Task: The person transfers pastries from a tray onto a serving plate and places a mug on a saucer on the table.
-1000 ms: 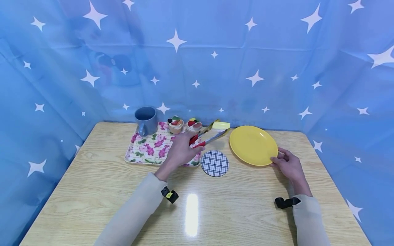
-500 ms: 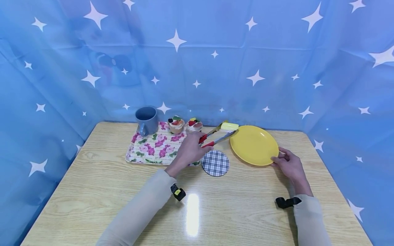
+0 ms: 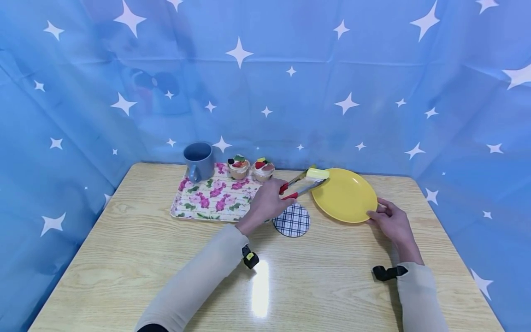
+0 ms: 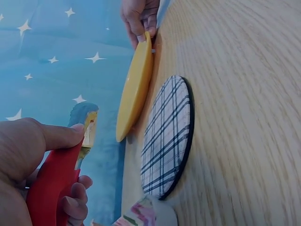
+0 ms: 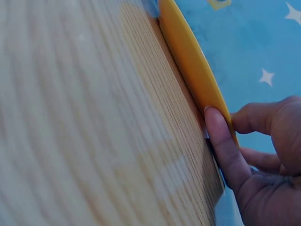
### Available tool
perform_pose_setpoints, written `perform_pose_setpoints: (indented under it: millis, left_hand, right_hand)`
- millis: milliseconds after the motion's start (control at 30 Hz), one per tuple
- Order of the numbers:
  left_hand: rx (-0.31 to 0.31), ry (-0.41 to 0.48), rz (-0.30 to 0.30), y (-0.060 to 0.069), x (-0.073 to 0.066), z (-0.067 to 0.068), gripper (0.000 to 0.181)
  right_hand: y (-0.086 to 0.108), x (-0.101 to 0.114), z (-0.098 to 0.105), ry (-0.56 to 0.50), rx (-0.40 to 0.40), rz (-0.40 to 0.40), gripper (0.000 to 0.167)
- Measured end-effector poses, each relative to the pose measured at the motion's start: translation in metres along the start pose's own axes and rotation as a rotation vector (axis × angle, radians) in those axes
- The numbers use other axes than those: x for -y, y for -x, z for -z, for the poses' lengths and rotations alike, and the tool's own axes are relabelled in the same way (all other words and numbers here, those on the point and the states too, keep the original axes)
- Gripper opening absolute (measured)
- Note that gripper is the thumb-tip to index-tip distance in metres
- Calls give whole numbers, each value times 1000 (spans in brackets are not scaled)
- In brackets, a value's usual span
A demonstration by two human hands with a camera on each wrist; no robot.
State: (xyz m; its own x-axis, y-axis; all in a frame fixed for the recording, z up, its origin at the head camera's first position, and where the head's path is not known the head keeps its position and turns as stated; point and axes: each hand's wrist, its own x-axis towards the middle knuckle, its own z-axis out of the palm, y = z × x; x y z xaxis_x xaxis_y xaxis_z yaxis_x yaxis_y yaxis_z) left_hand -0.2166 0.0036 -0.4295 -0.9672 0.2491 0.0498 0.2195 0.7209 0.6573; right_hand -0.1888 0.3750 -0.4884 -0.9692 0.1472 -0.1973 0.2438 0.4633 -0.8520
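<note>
The left hand (image 3: 267,201) grips red-handled tongs (image 3: 304,188), whose tips hold a pale yellow piece (image 3: 317,174) at the left edge of the yellow plate (image 3: 345,195). In the left wrist view, thumb and fingers curl round the red handle (image 4: 54,183). The right hand (image 3: 393,224) pinches the plate's right rim; in the right wrist view its thumb and fingers (image 5: 225,146) lie on both sides of the plate edge (image 5: 190,56).
A floral tray (image 3: 207,198) lies at the back left, with a blue mug (image 3: 199,162) and two dessert cups (image 3: 238,168) at its far side. A checked round coaster (image 3: 292,220) lies between tray and plate. A starry blue curtain (image 3: 265,87) hangs behind the table.
The left hand has moved right with the tongs and the yellow piece, from beside the plate to its left edge. The right hand still holds the plate's rim.
</note>
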Motion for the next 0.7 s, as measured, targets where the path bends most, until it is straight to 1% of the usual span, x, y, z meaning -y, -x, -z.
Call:
perform_pose_setpoints:
  millis: [133,367,533,700]
  left_hand:
    - [13,-2,8,-4,-1,-7,51]
    - [25,-31,-5,-9,-6,-17,44]
    - [28,-49,22,-13,-12,-25,47]
    - [45,-47,39,-15,-16,-32,42]
  right_hand:
    - [0,0,0,-1,1,-3,78]
    - [-1,0,0,7,-5,2,77]
    - [0,0,-1,14,-8,-1,77]
    - [0,0,-1,5,-8,0,78]
